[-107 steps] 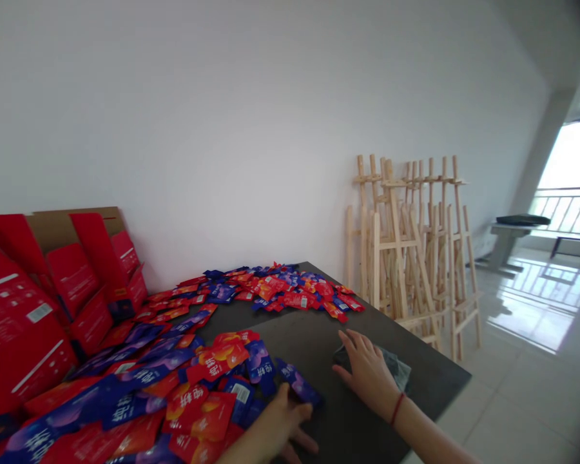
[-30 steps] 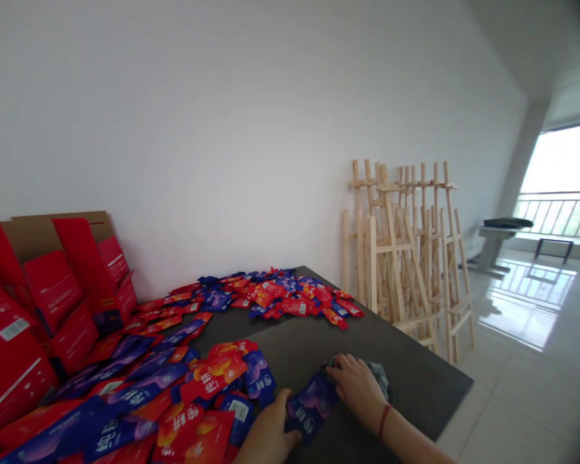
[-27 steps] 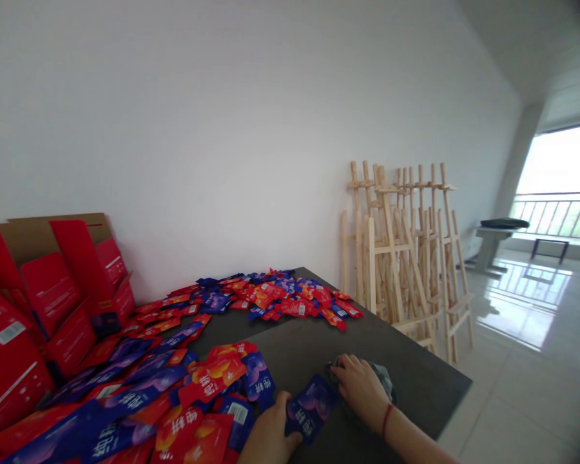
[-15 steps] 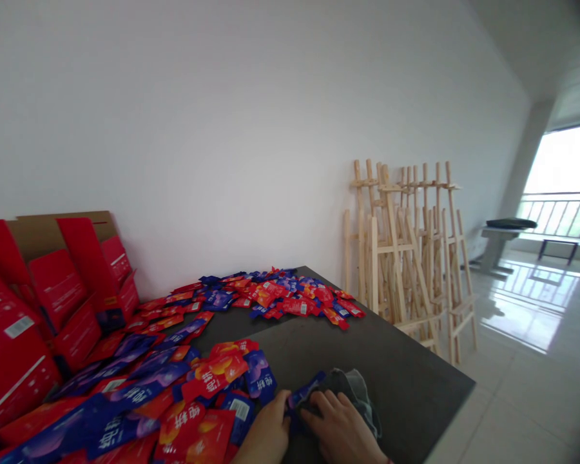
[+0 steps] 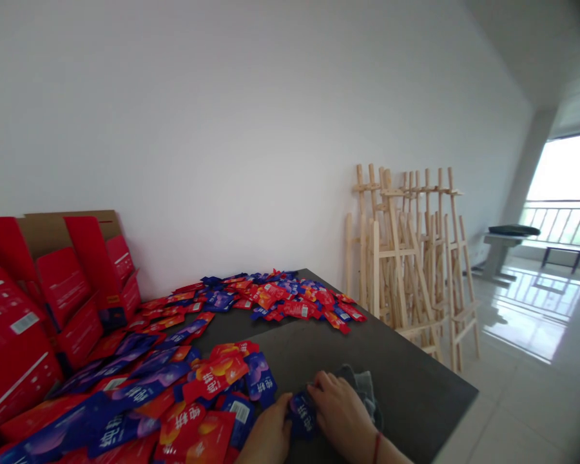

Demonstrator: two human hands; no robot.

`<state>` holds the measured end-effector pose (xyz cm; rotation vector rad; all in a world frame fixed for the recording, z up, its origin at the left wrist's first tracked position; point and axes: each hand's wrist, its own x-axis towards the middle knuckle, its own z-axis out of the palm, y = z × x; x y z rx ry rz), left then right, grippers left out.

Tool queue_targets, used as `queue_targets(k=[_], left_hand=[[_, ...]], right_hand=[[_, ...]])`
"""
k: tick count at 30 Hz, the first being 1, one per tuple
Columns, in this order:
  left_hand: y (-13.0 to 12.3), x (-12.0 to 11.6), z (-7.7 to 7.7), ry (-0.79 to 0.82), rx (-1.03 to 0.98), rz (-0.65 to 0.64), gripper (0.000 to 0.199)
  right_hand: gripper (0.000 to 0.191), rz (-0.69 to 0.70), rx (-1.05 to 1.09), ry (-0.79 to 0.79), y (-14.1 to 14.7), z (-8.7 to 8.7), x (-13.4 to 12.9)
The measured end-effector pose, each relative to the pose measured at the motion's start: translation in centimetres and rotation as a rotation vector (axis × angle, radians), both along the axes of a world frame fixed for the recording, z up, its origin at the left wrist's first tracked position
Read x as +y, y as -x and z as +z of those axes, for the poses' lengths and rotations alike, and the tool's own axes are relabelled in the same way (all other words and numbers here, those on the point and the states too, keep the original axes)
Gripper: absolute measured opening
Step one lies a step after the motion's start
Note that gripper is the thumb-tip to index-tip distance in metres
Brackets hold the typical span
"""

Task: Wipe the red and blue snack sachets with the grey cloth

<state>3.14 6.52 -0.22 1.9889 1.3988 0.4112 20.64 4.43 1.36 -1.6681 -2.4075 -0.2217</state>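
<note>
A small blue snack packet (image 5: 303,415) with white lettering is held upright between my two hands, just above the dark table's near part. My left hand (image 5: 269,430) pinches its left edge between thumb and fingers. My right hand (image 5: 339,407), with a red cord at the wrist, has its curled fingertips on the packet's upper right edge. Behind that hand lies a crumpled grey-green cloth (image 5: 365,390), partly hidden by it. To the left of my left hand is a loose pile of red packets (image 5: 200,435) and blue packets (image 5: 260,379).
Open red cartons (image 5: 80,325) stand at the left of the dark table (image 5: 396,380). More packets (image 5: 294,298) lie in a heap toward the far end by the wall. Wooden easels (image 5: 406,277) lean beyond the table's right edge.
The blue packet has turned so its lettered face shows. My right hand has come off the cloth, and its fingers are now at the packet's edge. The view has shifted slightly.
</note>
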Motion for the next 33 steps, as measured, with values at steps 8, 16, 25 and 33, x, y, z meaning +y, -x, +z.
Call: queue_targets(k=[8,16,25,33], left_hand=[[0.1,-0.2,0.6,0.024,-0.068,0.009,0.056],[0.1,-0.6,1.4,0.008,-0.051,-0.007,0.054],[0.2,1.0,-1.8,0.012,-0.128,0.015,0.065],[0.3,0.5,-0.9,0.04,-0.087,0.037,0.063]], right_hand=[[0.031,0.029,-0.035,-0.019,1.5,-2.0,-0.1],[0.036,-0.145,0.004,0.101,-4.8,0.6,1.2],[0.026,0.053,0.006,-0.053,2.3,-1.3,-0.9],[0.025,0.131,-0.075,-0.215,1.7,-4.8,-1.3]])
